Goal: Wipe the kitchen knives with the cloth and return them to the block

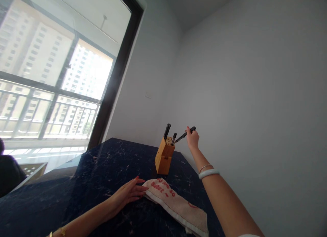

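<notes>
My right hand (192, 138) is closed round the black handle of a knife (182, 137), held at a slant with its blade end at the top of a wooden knife block (163, 159). Whether the tip sits in a slot is too small to tell. Two other dark handles stick up from the block, a black one (167, 131) and one with a silvery lower part (174, 138). Nearer to me lies a folded pinkish towel (178, 204) with red lettering. My left hand (129, 191) rests beside it, fingers stretched out and fingertips at the towel's left edge.
The dark blue marbled table (102, 175) runs back to a grey wall (242, 93). On the left is a large glazed door (51, 76) with a dark frame and a railing beyond. A dark rounded object (10, 174) is at the far left edge.
</notes>
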`<act>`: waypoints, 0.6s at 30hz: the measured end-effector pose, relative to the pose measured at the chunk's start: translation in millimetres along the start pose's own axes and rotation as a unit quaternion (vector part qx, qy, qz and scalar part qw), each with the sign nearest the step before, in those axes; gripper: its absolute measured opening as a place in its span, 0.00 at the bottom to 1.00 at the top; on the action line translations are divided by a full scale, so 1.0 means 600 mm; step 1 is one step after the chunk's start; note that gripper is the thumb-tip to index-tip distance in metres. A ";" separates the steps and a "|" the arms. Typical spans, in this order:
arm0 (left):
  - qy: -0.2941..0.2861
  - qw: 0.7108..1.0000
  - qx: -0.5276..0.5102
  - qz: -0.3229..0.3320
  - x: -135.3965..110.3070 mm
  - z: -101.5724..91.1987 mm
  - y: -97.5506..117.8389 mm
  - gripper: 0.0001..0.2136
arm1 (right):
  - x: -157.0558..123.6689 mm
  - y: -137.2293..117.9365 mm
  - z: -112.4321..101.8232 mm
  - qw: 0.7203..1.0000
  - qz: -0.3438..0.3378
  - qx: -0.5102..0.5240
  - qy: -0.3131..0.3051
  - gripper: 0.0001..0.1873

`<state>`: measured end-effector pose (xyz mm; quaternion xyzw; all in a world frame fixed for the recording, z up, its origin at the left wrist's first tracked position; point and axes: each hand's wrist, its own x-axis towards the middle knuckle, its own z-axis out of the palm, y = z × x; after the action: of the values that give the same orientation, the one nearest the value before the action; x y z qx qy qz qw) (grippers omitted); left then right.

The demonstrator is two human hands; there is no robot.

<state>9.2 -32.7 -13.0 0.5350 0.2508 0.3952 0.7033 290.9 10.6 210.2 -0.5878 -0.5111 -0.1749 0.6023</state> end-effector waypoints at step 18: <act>0.000 1.000 0.012 0.004 -0.002 0.005 -0.001 0.24 | -0.029 0.037 0.093 0.983 0.089 0.031 -0.157 0.10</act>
<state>10.9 -35.3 -12.5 0.5442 0.2538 0.3948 0.6954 278.7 58.4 172.2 -0.6324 -0.5498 -0.0104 0.5455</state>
